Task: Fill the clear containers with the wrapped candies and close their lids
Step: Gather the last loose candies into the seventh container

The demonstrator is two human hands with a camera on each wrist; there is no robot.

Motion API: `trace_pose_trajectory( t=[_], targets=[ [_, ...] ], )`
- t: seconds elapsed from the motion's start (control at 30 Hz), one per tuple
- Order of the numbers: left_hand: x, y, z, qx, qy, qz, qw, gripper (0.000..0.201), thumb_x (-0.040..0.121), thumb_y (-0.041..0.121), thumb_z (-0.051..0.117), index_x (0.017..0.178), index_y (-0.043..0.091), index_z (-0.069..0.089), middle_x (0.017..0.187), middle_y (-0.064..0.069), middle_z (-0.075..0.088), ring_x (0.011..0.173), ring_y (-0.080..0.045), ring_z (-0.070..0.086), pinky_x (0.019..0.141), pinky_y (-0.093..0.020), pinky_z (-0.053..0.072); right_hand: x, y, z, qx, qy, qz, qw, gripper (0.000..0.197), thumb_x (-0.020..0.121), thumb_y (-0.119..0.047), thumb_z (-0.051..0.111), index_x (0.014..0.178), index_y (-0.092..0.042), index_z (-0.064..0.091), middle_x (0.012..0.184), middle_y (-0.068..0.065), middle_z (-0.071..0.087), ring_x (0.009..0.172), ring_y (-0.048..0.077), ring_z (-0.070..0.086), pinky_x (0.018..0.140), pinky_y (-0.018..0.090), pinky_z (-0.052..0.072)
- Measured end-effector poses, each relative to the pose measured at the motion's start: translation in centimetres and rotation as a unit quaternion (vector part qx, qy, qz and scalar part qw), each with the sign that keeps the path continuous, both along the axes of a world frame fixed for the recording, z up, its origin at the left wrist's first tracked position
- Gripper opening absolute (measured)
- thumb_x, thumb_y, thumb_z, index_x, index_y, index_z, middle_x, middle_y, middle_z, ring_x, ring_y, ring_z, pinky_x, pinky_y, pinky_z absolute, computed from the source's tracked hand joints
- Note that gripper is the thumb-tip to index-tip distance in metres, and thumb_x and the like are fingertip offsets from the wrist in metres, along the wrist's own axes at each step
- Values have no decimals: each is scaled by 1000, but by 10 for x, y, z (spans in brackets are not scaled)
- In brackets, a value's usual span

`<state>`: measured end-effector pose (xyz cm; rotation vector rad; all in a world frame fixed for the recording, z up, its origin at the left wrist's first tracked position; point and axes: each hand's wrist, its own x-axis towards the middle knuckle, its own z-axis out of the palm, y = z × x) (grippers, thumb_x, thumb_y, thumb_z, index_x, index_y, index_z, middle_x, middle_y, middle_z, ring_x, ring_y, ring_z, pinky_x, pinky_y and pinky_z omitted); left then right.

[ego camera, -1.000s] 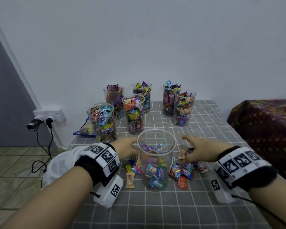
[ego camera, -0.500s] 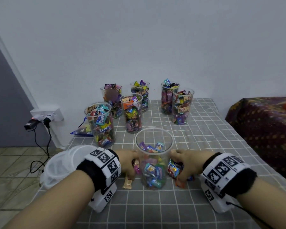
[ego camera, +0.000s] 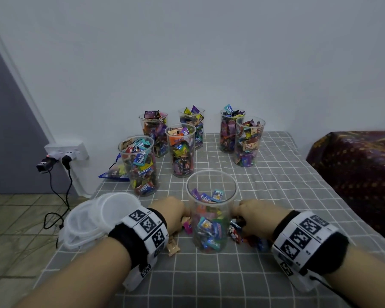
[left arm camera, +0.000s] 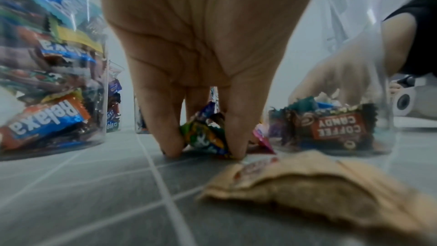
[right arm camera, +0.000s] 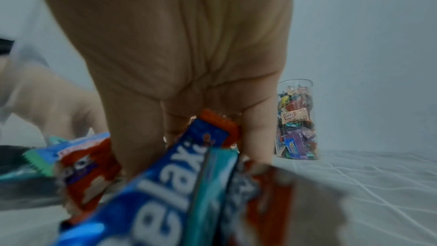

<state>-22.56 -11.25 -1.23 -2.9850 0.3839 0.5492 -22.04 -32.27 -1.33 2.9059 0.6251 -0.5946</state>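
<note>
A clear container [ego camera: 210, 210], roughly half full of wrapped candies, stands open at the near middle of the table. Left of its base, my left hand [ego camera: 176, 216] reaches down to the cloth; in the left wrist view its fingertips [left arm camera: 172, 147] pinch a green and orange candy [left arm camera: 201, 136]. A tan candy [left arm camera: 307, 184] lies loose just in front. On the container's right, my right hand [ego camera: 251, 218] is curled over a small pile, gripping a blue Relaxa candy [right arm camera: 189, 166] with other wrappers bunched round it. A stack of clear lids [ego camera: 102, 216] sits at the table's left edge.
Several full, lidless containers [ego camera: 182, 150] stand in a group at the back near the wall. A blue candy bag [ego camera: 116, 172] lies behind the leftmost one. A power strip with cables [ego camera: 65, 152] is off the table's left side, dark patterned furniture [ego camera: 353, 174] on the right.
Both hands came down to the table on either side of the near container and curled onto candies. The right hand pulled in from farther right.
</note>
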Motion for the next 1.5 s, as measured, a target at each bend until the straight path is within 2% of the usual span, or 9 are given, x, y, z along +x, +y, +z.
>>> trace_pose_trajectory(
  t=[0.4, 0.57, 0.67, 0.87, 0.97, 1.1, 1.2, 1.4, 1.5],
  targets=[
    [4, 10, 1, -80, -35, 23, 996, 34, 87, 17, 56, 118, 28, 64, 115, -3, 63, 106, -22, 58, 87, -32, 49, 1, -8, 6, 74, -29, -41, 996, 26, 94, -19, 48, 119, -17, 56, 119, 5, 55, 110, 22, 53, 90, 33, 45],
    [4, 11, 4, -110, -78, 29, 990, 22, 87, 22, 59, 107, 20, 66, 115, -4, 58, 107, -23, 55, 91, -34, 47, 0, -15, 10, 134, -37, -69, 988, 10, 90, -14, 50, 93, -21, 56, 110, 5, 59, 104, 23, 55, 88, 34, 47],
    [3, 11, 7, -142, -103, 30, 984, 18, 85, 21, 59, 101, 19, 66, 110, -5, 59, 104, -24, 56, 90, -36, 47, -2, -19, 13, 166, -39, -83, 982, 30, 90, -11, 51, 70, -32, 42, 95, 0, 53, 91, 18, 51, 79, 29, 44],
    [3, 13, 14, -202, -142, 28, 969, 7, 87, 27, 59, 81, 24, 60, 85, 3, 46, 95, -21, 55, 83, -34, 45, -2, -21, 14, 213, -31, -107, 971, 15, 90, -8, 50, 84, -21, 51, 86, -2, 52, 87, 17, 51, 73, 25, 39],
    [2, 15, 20, -233, -158, 31, 959, 17, 85, 25, 61, 100, 21, 69, 88, 2, 50, 93, -20, 55, 81, -32, 44, -2, -23, 20, 268, -34, -129, 954, 20, 90, -4, 50, 77, -19, 52, 76, -3, 53, 79, 18, 53, 69, 28, 44],
    [2, 16, 26, -278, -182, 44, 942, 23, 86, 24, 63, 108, 20, 68, 91, 5, 50, 95, -18, 54, 77, -25, 38, -2, -25, 39, 338, -72, -152, 926, 32, 88, 1, 50, 68, -24, 51, 78, 3, 59, 78, 22, 59, 76, 36, 50],
    [0, 16, 30, -304, -191, 54, 932, 24, 86, 25, 65, 109, 21, 69, 97, 2, 58, 97, -18, 55, 81, -27, 41, -2, -23, 55, 388, -126, -156, 900, 24, 88, 1, 51, 74, -18, 57, 79, 5, 61, 81, 26, 60, 75, 38, 49],
    [-4, 16, 42, -366, -205, 70, 905, 18, 85, 26, 66, 103, 24, 70, 98, 2, 61, 91, -14, 54, 80, -28, 41, -10, 2, 84, 374, -260, -40, 889, 8, 86, -1, 52, 85, -6, 59, 82, 0, 52, 76, 16, 45, 60, 12, 30],
    [-7, 14, 48, -378, -213, 65, 899, 19, 85, 23, 66, 104, 22, 70, 98, 2, 60, 91, -14, 53, 78, -26, 39, -18, 19, 85, 342, -275, 27, 898, 14, 87, -3, 50, 81, -15, 54, 91, 0, 52, 82, 18, 47, 66, 22, 35]
  ],
)
